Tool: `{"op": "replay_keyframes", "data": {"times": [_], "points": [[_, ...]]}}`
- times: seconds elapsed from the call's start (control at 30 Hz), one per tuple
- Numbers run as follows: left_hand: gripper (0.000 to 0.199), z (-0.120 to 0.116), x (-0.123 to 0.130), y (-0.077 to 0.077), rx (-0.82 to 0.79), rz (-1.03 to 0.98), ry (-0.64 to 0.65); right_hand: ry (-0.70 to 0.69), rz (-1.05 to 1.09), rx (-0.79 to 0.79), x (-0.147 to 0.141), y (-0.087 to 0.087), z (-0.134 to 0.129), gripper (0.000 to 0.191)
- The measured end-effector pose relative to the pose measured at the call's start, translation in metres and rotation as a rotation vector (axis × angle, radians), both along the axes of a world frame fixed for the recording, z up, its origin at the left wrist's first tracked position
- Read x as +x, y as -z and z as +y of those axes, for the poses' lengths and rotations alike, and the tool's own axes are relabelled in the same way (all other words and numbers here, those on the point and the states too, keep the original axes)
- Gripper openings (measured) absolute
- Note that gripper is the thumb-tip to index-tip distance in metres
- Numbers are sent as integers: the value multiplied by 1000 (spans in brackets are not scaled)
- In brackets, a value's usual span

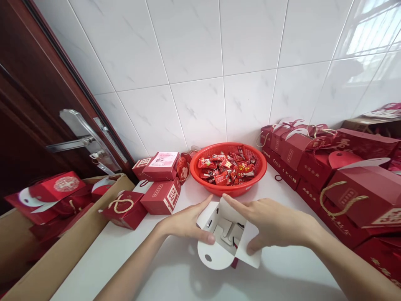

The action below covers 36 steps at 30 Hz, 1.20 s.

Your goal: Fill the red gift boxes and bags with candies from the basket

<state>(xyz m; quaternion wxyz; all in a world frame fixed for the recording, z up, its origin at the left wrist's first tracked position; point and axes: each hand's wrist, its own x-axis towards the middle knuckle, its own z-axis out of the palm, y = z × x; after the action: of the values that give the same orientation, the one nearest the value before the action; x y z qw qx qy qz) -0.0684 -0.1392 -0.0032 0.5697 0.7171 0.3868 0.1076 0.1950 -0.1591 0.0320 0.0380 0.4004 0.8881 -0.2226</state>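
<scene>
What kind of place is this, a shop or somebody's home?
Hard to say which; it looks like a makeshift packing spot in a tiled room. The clues: stacked red boxes, a basket of wrapped sweets, and hands on an open box.

“囍” is printed on the end of a red gift box (156,200) at left; a gold “喜” is borne by a dark-red carton (366,144) at far right.

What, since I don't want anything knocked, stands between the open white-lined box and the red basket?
Only the fingertips of the left hand and right hand, at the open box's far edge. Nothing else visible separates it from the red basket.
</scene>
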Motion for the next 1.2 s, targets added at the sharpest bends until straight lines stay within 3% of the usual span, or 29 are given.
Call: {"op": "replay_keyframes", "data": {"times": [0.13, 0.23, 0.47, 0.67, 0.77, 0.9, 1.0, 1.13, 1.2], "points": [[105, -1, 7, -3, -6, -106, 3, 98, -94, 9, 4, -3, 5, 121], [94, 1, 10, 0, 85, -68, -60, 174, -152, 1, 6, -1, 8, 121], [63, 4, 11, 8, 248, 50, -218, 248, -194, 91, 4, 5, 15, 102], [62, 2, 10, 2, 526, 238, -248, 388, -264, 219, 9, -13, 7, 73], [64, 4, 8, -3, 622, 253, -357, 416, -219, 272, 19, -26, 5, 57], [47, 20, 11, -13, 732, 149, -528, 477, -57, 360, 24, -32, 25, 36], [35, 49, 22, -23, 786, 181, -440, 475, 167, 371, 16, -24, 61, 30], [27, 93, 44, -30, 566, 477, -99, 403, 384, 311, 0, 0, 118, 23], [26, 109, 54, -31, 490, 580, -39, 389, 443, 237, -5, 13, 139, 23]]}}
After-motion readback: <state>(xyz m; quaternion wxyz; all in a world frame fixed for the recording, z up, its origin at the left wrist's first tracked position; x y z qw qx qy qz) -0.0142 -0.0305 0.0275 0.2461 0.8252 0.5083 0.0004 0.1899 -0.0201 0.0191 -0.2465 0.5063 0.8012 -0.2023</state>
